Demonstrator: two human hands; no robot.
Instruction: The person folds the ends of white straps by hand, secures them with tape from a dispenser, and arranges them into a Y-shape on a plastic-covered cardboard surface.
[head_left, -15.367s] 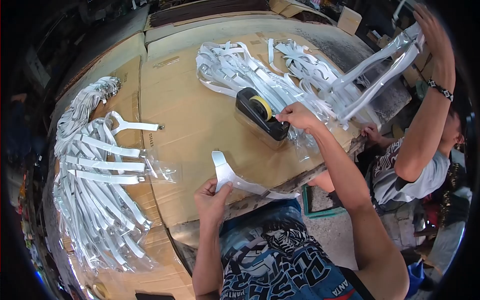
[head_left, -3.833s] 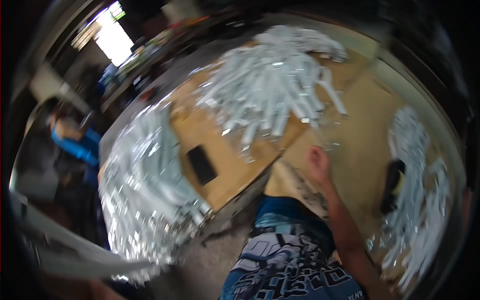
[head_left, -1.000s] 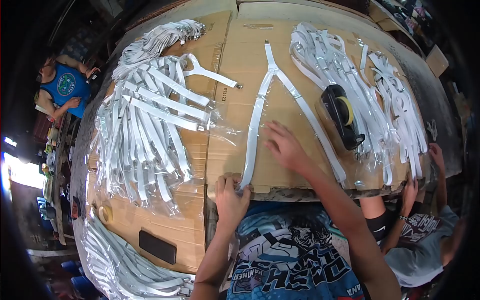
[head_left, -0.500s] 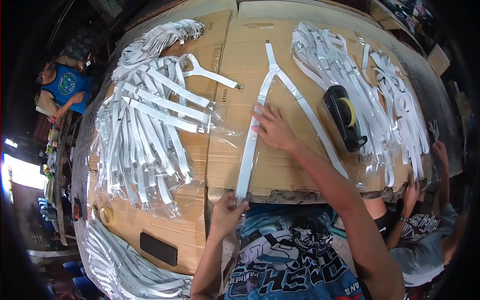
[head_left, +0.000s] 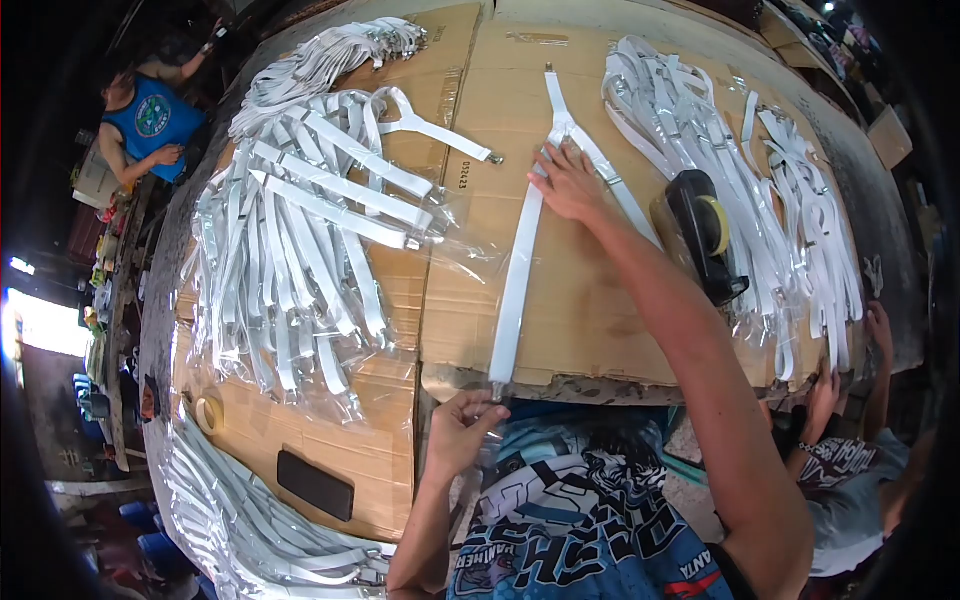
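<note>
A white Y-shaped strap [head_left: 518, 270] in a clear plastic sleeve lies stretched across the cardboard-covered table [head_left: 580, 320]. My left hand [head_left: 462, 432] pinches the strap's near end at the table's front edge. My right hand [head_left: 568, 182] lies flat, fingers spread, on the strap near the point where its branches join. A black tape dispenser [head_left: 702, 235] with a yellow roll stands just right of my right arm.
Piles of bagged white straps lie at the left [head_left: 300, 230], at the right [head_left: 760, 190] and at the lower left [head_left: 250, 520]. A tape roll [head_left: 208, 412] and a black phone [head_left: 315, 485] rest on the cardboard. Another person's hands [head_left: 820, 395] reach up at the right edge. A person in blue [head_left: 150, 120] is at far left.
My right hand has slid along the strap away from me toward the joint. My left hand has dropped slightly below the table edge, still holding the strap's end.
</note>
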